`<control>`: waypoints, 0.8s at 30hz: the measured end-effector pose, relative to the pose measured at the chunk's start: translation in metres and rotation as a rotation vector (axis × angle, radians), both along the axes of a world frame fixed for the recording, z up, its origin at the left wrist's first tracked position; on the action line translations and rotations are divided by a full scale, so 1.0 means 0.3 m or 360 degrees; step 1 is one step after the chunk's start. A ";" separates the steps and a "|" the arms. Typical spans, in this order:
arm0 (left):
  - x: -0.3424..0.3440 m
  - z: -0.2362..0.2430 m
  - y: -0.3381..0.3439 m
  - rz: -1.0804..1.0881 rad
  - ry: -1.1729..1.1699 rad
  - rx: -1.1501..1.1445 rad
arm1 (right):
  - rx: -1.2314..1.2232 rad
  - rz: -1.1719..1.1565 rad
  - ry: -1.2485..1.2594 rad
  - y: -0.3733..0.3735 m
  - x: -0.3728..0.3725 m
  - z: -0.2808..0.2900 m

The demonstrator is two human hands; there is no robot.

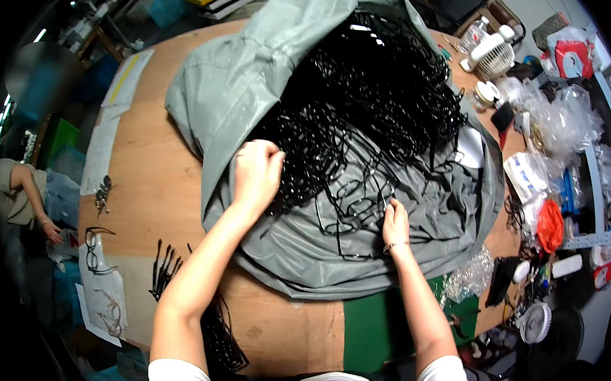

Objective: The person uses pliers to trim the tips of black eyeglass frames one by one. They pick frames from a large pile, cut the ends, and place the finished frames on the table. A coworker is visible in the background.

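Observation:
A large grey-green cloth bag (279,266) lies spread open on the wooden table, holding a big tangled heap of black eyeglass frames (390,90). At the heap's left edge is my left hand (257,171), its fingers curled closed; what they hold, if anything, is hidden. On the near right of the bag, my right hand (396,226) is closed, fingertips pinched at the edge of a loose black eyeglass frame (361,207). Several frames lie loosely around that one on the bag's cloth.
Black temple arms (165,269) lie beside my left forearm. Single glasses (92,248) rest on papers at the left edge. A white fan (494,56), a jar (483,95) and plastic bags crowd the right. A green mat (381,330) lies in front; another person's hand (52,230) shows far left.

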State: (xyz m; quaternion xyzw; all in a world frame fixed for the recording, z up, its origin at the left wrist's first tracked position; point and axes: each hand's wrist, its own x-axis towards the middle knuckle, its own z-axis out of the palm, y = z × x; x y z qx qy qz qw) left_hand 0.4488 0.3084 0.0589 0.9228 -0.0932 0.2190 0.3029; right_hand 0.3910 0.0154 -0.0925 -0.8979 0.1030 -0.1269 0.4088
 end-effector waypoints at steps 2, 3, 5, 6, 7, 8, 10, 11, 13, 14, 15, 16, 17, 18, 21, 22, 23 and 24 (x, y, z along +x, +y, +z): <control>0.011 0.045 0.053 0.0256 -0.0135 0.0262 | -0.0014 -0.0100 0.0120 0.054 -0.021 0.145; 0.028 0.056 0.081 0.0277 -0.0280 0.0465 | 0.0019 -0.0140 0.0043 0.065 -0.037 0.221; 0.070 0.082 0.145 0.0536 -0.0251 0.0845 | 0.0045 -0.0205 -0.0437 0.135 -0.084 0.357; 0.109 0.101 0.182 0.0752 -0.0073 0.1013 | 0.0219 -0.0090 -0.0459 0.188 -0.114 0.412; 0.142 0.080 0.258 0.0857 0.0061 0.1216 | 0.0344 0.0224 -0.0385 0.249 -0.138 0.436; 0.181 0.058 0.310 0.0924 0.0251 0.1436 | 0.0435 0.0484 -0.0250 0.316 -0.147 0.446; 0.242 -0.015 0.408 0.1067 0.0703 0.1561 | 0.0408 0.0492 -0.0051 0.425 -0.122 0.343; 0.248 -0.099 0.543 0.1173 0.0659 0.1597 | 0.0495 0.0527 0.0166 0.448 -0.091 0.263; 0.221 -0.146 0.618 0.1231 0.0892 0.1548 | 0.0618 0.0638 0.0689 0.459 -0.044 0.245; 0.201 -0.195 0.685 0.1198 0.1038 0.1552 | 0.0677 0.0753 0.0993 0.474 -0.037 0.291; 0.205 -0.175 0.670 0.1056 0.1219 0.1365 | 0.0395 0.0940 0.1121 0.476 -0.040 0.238; 0.199 -0.158 0.642 0.0975 0.1479 0.1239 | 0.0751 0.0858 0.1225 0.477 -0.065 0.208; 0.202 -0.089 0.567 0.0902 0.1501 0.1293 | 0.0944 0.0761 0.1253 0.463 -0.072 0.187; 0.214 -0.033 0.487 0.0807 0.1521 0.1329 | 0.1118 0.0641 0.1277 0.443 -0.069 0.158; 0.273 0.169 0.243 0.0374 0.0598 0.0714 | 0.1081 0.0304 0.0840 0.421 -0.020 0.092; 0.289 0.185 0.206 0.0141 0.0155 0.0357 | 0.0936 0.0264 0.0607 0.437 -0.001 0.082; 0.315 0.181 0.192 0.0002 0.0265 0.0148 | 0.1161 0.0317 0.0544 0.484 0.023 0.096; 0.361 0.161 0.194 -0.0146 0.0370 -0.0073 | 0.1379 0.0358 0.0477 0.531 0.042 0.107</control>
